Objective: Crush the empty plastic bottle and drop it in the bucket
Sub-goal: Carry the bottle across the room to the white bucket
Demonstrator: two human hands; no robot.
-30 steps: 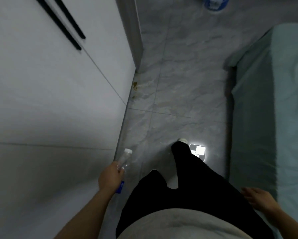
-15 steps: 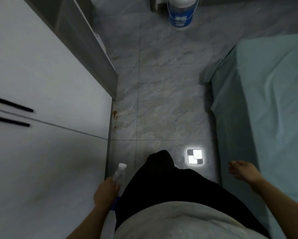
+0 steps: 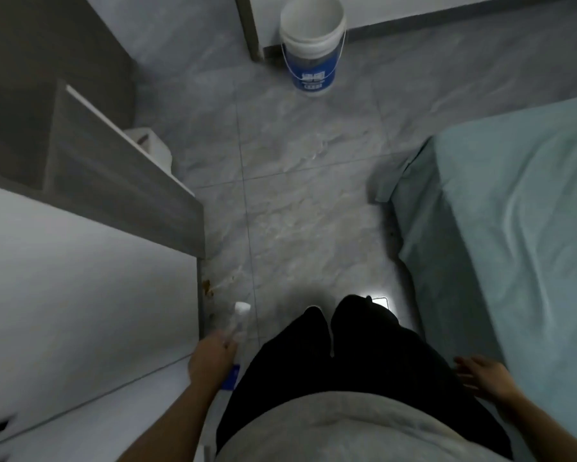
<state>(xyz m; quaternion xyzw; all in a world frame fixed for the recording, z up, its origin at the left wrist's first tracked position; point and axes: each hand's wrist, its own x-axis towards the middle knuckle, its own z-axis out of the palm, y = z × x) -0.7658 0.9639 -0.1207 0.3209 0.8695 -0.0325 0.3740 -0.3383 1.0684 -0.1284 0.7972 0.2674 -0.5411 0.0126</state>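
My left hand grips a clear plastic bottle with a white cap and a blue label, held low beside my left leg, cap pointing forward. The bottle looks uncrushed. A white bucket with a blue label and a wire handle stands open on the floor far ahead, near a door frame. My right hand hangs at my right side with fingers spread, holding nothing.
White cabinets and a grey panel line the left. A bed with a green sheet fills the right. A grey tiled floor corridor runs between them toward the bucket. A lit square glows on the floor by my legs.
I have moved forward along the corridor. The bucket has come fully into view and closer. My left hand still holds the bottle; my right hand has dropped back beside my hip.
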